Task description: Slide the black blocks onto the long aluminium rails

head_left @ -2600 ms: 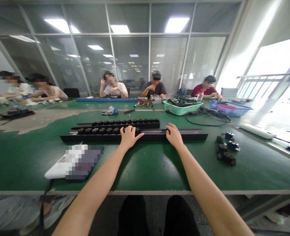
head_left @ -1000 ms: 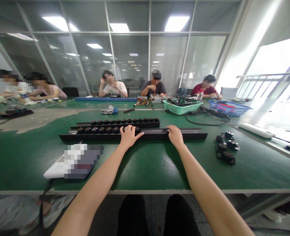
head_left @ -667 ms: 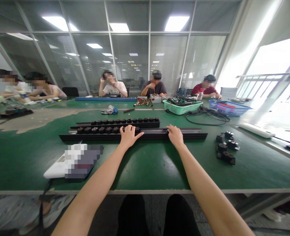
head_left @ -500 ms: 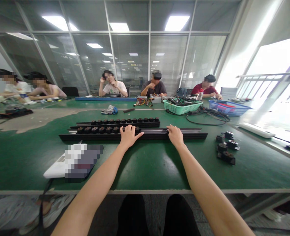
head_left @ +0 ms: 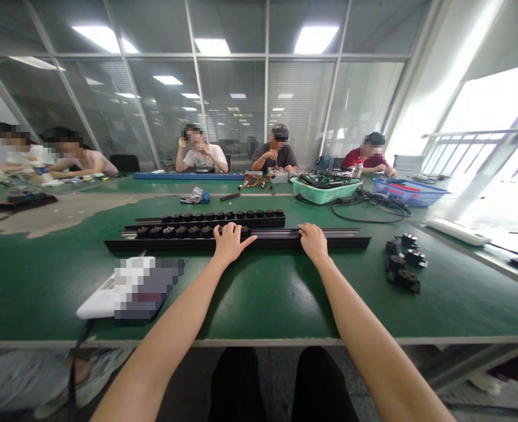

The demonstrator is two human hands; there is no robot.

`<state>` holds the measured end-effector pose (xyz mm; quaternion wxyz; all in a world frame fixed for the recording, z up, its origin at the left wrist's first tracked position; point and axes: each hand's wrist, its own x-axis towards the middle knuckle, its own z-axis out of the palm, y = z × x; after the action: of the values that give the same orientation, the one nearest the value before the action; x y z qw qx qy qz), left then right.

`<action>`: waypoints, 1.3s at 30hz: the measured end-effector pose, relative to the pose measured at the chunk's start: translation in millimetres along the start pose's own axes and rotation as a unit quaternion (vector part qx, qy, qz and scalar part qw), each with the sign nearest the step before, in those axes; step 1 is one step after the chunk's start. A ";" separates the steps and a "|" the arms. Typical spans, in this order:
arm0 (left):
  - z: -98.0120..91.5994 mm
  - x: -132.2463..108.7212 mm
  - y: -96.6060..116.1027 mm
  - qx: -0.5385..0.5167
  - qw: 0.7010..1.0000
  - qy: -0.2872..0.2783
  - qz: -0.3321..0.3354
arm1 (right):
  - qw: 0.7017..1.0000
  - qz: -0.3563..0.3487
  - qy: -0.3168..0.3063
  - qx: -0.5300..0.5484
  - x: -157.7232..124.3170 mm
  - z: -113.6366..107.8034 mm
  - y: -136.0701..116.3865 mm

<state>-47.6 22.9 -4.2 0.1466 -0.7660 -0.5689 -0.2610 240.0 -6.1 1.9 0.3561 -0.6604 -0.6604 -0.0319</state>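
A long black rail point(head_left: 276, 242) with a shiny channel lies across the green table in front of me. Several black blocks point(head_left: 180, 232) with brownish round tops sit in a row along its left half. My left hand point(head_left: 229, 241) rests over the right end of that row, fingers apart and thumb stretched to the right along the rail. On the bare right half of the channel, my right hand point(head_left: 313, 241) is closed, its fingertips pinched at a small dark piece they mostly hide. Behind lies a second black rail point(head_left: 259, 223) carrying a full row of similar blocks.
Loose black blocks point(head_left: 403, 264) lie to the right. A white device point(head_left: 98, 299) with a cable is at front left. Farther back are a grey-blue cloth point(head_left: 195, 196), a green basket point(head_left: 324, 192) of cables and a blue basket point(head_left: 417, 196). Several people sit across the table.
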 end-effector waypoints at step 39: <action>-4.7 0.4 1.8 0.002 1.000 -0.014 -0.004 | 0.999 0.031 0.006 0.011 -1.0 -0.2 1.4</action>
<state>-46.9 20.2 0.0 0.1391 -0.7669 -0.5749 -0.2491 241.2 -6.9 1.0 0.3679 -0.6765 -0.6377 -0.0170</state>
